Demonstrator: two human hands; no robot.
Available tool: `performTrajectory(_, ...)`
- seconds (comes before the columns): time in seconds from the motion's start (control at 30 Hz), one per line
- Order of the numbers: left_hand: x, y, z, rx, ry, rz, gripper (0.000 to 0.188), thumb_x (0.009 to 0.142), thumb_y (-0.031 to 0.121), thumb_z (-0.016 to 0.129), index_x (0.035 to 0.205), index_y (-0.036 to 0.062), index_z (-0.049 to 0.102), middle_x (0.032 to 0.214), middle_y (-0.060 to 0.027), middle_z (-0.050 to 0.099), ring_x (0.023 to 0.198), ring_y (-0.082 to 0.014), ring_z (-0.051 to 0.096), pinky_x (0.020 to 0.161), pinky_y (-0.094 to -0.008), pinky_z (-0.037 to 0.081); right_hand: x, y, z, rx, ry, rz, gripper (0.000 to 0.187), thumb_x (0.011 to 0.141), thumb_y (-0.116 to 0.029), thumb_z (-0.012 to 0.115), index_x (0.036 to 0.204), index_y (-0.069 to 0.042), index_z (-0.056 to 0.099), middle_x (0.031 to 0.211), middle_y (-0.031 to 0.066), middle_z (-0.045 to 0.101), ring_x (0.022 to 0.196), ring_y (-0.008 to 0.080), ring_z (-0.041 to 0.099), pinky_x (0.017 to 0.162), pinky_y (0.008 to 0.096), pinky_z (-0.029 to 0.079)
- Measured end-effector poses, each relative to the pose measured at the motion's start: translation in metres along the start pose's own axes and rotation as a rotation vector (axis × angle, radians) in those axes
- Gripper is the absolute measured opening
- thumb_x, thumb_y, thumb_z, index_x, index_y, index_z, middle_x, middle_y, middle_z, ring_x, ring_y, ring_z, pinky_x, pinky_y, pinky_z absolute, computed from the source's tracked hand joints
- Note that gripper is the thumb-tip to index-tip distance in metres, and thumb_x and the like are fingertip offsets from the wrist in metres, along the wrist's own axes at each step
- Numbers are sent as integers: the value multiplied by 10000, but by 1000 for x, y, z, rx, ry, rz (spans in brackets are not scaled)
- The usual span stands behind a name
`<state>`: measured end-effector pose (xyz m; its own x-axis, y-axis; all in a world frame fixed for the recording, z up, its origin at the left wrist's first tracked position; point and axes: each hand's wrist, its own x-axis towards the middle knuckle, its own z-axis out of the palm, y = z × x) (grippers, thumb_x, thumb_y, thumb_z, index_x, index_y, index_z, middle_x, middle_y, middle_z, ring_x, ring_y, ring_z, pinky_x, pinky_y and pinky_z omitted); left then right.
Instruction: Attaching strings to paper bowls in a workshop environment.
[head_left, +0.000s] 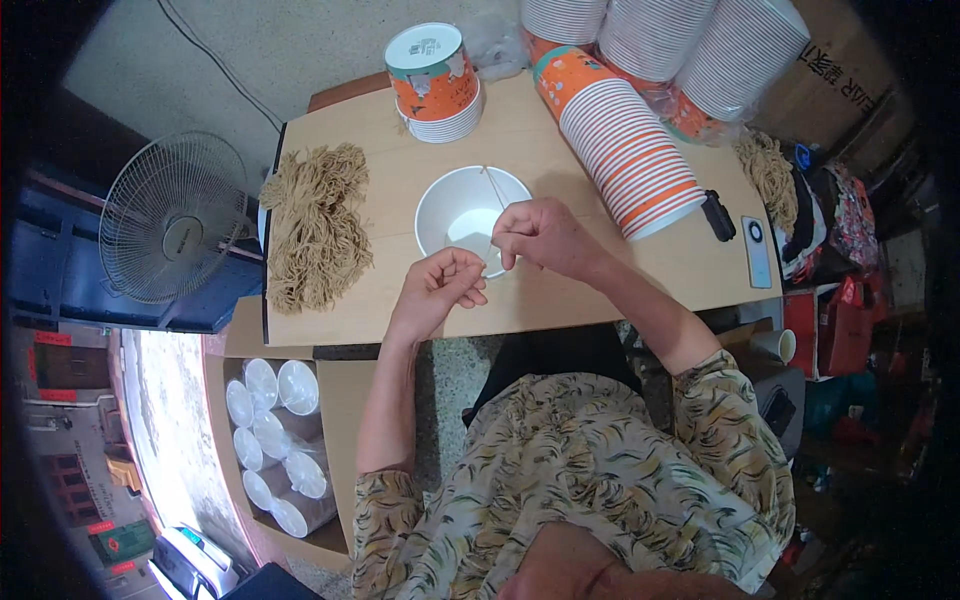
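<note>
A white paper bucket (433, 215) stands open-topped on the table in front of me. From its far rim a thin tan cord (494, 188) runs toward my right hand (548, 238), which is closed on it above the bucket's right side. My left hand (440, 287) is closed in a pinch by the bucket's near rim. What lies between its fingertips is too small to make out. A thick bundle of the same tan cords (318, 230) lies to the left on the table.
Upside-down orange buckets (433, 85) stand stacked behind. A long nested stack of buckets (625, 140) lies at the right, beside a black object (718, 215) and a phone-like slab (756, 252). A fan (180, 225) stands left; a carton (338, 440) holds bagged white cups.
</note>
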<state>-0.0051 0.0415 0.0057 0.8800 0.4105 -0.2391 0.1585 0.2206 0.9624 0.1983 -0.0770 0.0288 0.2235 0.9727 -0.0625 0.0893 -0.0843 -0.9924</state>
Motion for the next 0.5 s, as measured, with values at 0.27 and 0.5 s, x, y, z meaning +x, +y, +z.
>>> performTrajectory(0.27,-4,-6,19,108,184,197,131,1003,148,646,1064,34,668,794,-24,691,646,-63,648,546,-196,460,1,-5,7,51,-12,84,113,920,-138,665,916,-25,666,654,30,671,474,38,488,431,212,369)
performTrajectory(0.5,-1,-22,26,118,305,318,114,986,114,667,1062,30,680,583,19,597,533,-34,562,492,-195,397,2,-1,13,154,17,82,127,931,-153,662,913,-28,651,632,31,648,477,41,484,429,212,350)
